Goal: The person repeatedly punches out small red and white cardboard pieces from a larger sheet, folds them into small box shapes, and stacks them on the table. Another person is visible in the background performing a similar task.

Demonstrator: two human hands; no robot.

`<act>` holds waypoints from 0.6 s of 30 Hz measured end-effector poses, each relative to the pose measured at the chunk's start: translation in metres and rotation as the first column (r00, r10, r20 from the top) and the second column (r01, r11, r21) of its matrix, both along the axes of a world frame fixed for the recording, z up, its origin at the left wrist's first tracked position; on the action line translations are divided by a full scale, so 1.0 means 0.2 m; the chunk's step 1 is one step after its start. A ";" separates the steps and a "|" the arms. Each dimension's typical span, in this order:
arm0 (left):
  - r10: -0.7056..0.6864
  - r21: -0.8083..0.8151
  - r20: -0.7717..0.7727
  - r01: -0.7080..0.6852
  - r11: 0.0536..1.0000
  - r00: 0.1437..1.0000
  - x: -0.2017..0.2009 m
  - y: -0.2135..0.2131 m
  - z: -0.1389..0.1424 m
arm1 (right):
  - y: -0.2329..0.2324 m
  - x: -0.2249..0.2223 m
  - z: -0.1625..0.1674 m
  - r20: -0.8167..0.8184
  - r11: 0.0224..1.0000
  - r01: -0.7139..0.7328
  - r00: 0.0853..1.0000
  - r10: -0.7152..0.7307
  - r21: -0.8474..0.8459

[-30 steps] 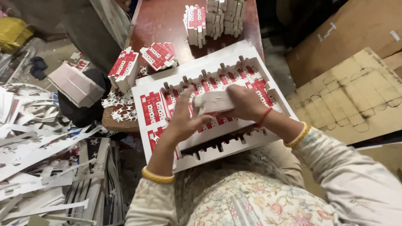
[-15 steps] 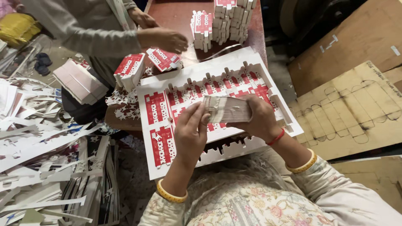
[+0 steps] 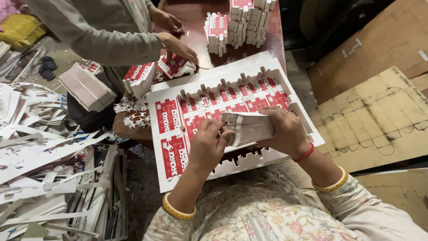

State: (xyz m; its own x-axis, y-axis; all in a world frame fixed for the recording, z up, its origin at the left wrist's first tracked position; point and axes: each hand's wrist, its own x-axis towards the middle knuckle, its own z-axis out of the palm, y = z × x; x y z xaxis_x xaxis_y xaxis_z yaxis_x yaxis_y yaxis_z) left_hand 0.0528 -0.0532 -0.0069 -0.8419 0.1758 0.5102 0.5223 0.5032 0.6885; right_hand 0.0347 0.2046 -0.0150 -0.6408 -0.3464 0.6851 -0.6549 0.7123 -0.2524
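Both my hands hold a thick stack of punched-out card blanks (image 3: 248,127) above a large white die-cut sheet (image 3: 178,156) printed with red carton panels. My right hand (image 3: 287,131) wraps around the stack from the right. My left hand (image 3: 207,145) grips the stack's left end, fingers curled at its edge. The sheet lies across a dark red table (image 3: 196,22) and my lap. I wear a yellow bangle on each wrist and a red thread on the right.
Another person in a grey sleeve (image 3: 107,35) handles red-and-white blank piles (image 3: 140,76) at the table's left. Stacked blanks (image 3: 238,20) stand at the far edge. White card offcuts (image 3: 40,147) cover the floor on the left. Wooden die boards (image 3: 379,116) lie on the right.
I lifted the stack of blanks off the sheet and turned it edge-on between both hands. The other person's hands came into view and reached to the piles at the left.
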 end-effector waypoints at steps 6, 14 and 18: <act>0.095 0.135 -0.039 -0.089 0.987 0.995 0.03 0.05 -0.11 | -0.02 0.01 0.00 -0.084 1.000 -0.004 0.996 0.005 0.018; -0.047 0.506 0.150 -0.036 0.862 0.988 -0.08 0.04 -0.33 | -0.02 0.00 -0.01 -0.118 0.997 -0.024 0.993 0.033 0.075; -0.472 0.856 0.399 -0.133 0.500 0.786 -0.07 0.06 -0.36 | 0.00 0.00 -0.05 -0.099 0.998 -0.059 0.993 0.061 0.023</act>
State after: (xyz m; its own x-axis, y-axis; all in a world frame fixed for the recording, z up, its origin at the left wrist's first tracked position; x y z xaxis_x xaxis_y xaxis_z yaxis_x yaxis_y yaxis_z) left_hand 0.0386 -0.0414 -0.0782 -0.9932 0.1148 -0.0166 -0.0717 -0.4946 0.8662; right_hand 0.0343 0.2051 -0.0246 -0.5473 -0.3964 0.7371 -0.7177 0.6754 -0.1696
